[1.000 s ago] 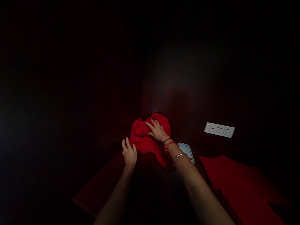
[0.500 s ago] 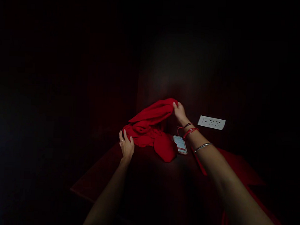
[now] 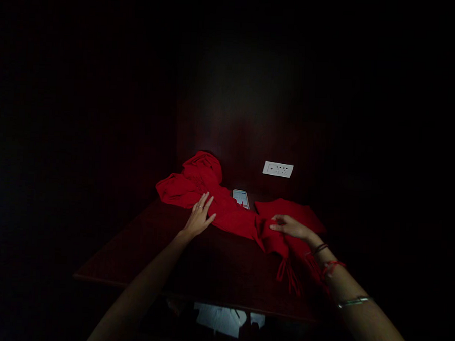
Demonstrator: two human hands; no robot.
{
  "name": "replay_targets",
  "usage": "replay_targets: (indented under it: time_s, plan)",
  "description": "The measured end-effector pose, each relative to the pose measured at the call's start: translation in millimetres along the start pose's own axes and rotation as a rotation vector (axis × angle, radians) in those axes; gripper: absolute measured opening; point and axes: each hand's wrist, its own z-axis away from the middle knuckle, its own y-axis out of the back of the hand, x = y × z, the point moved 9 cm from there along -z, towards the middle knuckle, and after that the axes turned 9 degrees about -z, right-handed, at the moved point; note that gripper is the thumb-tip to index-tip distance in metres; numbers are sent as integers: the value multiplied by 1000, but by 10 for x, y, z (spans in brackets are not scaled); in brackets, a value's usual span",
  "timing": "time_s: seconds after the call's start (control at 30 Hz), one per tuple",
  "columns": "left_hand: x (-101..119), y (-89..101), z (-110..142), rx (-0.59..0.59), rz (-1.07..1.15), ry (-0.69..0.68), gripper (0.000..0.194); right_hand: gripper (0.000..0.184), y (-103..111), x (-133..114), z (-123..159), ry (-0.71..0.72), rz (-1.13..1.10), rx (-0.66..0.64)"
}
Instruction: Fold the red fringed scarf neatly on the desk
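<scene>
A red fringed scarf lies rumpled across the dark tabletop, bunched at its far left end and with tassels hanging toward the front on the right. My left hand rests on the scarf's near edge, fingers stretched and spread, a ring on one of them. My right hand is at the right part of the scarf, thumb and fingers closed on a fold of it. Bracelets circle my right wrist and forearm. Some of the fabric under both hands is hidden.
A phone with a lit screen lies behind the scarf, partly covered by it. A white socket plate is on the dark back wall. Below the front edge of the tabletop, pale papers show. The surroundings are very dark.
The raised part of the scarf has come down onto the tabletop at the left. My right hand has let go there and moved right and nearer; my left hand has flattened on the cloth.
</scene>
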Motion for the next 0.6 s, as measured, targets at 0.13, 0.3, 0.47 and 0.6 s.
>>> replay_targets:
  time_s: [0.13,0.3,0.47,0.6]
  plan:
    - [266,-440,112,-314,63,-187,59,37,-285,-123,-74,72,213,118]
    - [152,-389,124,-246,163,-119,44,57,-619,-258,-336,42,388,125]
    - [155,-112,131,-132,385,-48,42,18,-746,-304,-459,72,260,132]
    - [164,-17,141,-130,402,-67,53,25,-153,-132,-344,78,121,398]
